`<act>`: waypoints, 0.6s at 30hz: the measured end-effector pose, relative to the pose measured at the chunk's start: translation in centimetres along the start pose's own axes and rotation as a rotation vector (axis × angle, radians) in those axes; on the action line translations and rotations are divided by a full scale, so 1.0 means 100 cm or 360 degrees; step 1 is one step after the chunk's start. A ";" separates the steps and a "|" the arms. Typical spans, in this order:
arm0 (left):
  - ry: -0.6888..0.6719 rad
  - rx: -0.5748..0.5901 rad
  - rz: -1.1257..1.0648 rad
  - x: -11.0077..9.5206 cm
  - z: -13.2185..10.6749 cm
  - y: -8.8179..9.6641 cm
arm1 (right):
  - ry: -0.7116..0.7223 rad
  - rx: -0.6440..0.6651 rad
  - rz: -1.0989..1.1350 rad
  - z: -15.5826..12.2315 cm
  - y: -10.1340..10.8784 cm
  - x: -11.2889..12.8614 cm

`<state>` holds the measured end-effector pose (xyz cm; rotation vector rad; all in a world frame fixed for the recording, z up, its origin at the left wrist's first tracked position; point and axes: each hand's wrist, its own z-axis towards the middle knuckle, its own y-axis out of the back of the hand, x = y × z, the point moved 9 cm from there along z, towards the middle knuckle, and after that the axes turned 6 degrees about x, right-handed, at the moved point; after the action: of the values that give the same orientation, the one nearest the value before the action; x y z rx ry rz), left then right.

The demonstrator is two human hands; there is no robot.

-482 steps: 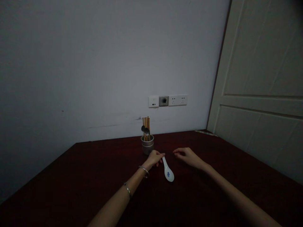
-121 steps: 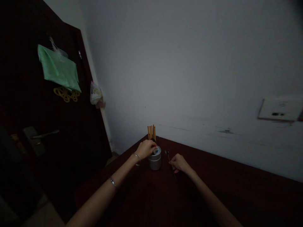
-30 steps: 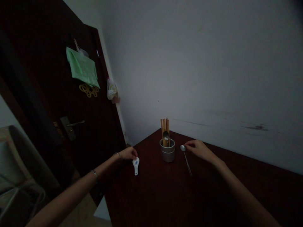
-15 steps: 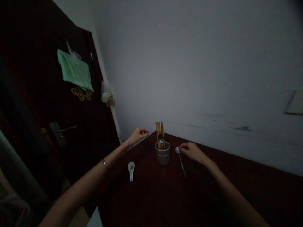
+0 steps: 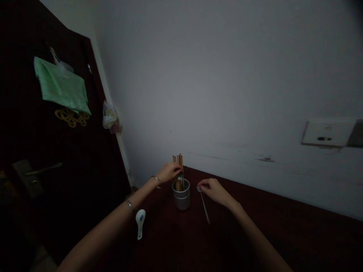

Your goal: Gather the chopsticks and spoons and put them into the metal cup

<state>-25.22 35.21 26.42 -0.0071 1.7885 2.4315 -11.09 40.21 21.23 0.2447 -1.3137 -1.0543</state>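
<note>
My left hand reaches to the top of a grey metal utensil holder. Its fingers are closed at the bowl of a metal spoon that stands bowl-up in the holder and is partly hidden by them. Several wooden chopsticks stand in the same holder. To the right, my right hand pinches the bowl end of a long-handled metal spoon. That spoon's handle slants down towards me along the table. A white ceramic spoon lies left of the holder, close to my left forearm.
The dark red table meets a pale wall at the back. A wall socket is at the right. On the left stands a dark door with a green cloth and a handle. A plastic bag hangs by its frame.
My left hand has moved right, from beside the holder to the metal spoon in it. My right hand stays at the long-handled spoon's bowl. The whole view has shifted to the right.
</note>
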 end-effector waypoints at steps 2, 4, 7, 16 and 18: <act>-0.0009 -0.0030 -0.0096 0.001 0.003 0.007 | 0.0007 -0.0021 0.0023 -0.001 0.002 0.003; -0.0009 -0.0070 -0.0155 0.000 0.006 0.020 | 0.0028 -0.0054 0.0084 -0.001 0.003 0.003; -0.0029 -0.0143 -0.0163 -0.009 0.009 0.046 | 0.0043 -0.0224 0.0237 0.001 0.010 0.002; -0.0136 -0.0538 -0.0239 -0.047 0.023 0.135 | 0.0180 -0.0349 0.0417 0.035 0.037 0.041; -0.0107 -0.0621 -0.0301 -0.051 0.027 0.143 | 0.0172 -0.0296 0.0523 0.040 0.039 0.046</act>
<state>-21.40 33.09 41.17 -0.1229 1.2019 2.5603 -13.10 40.52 28.19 -0.0537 -1.1052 -0.8631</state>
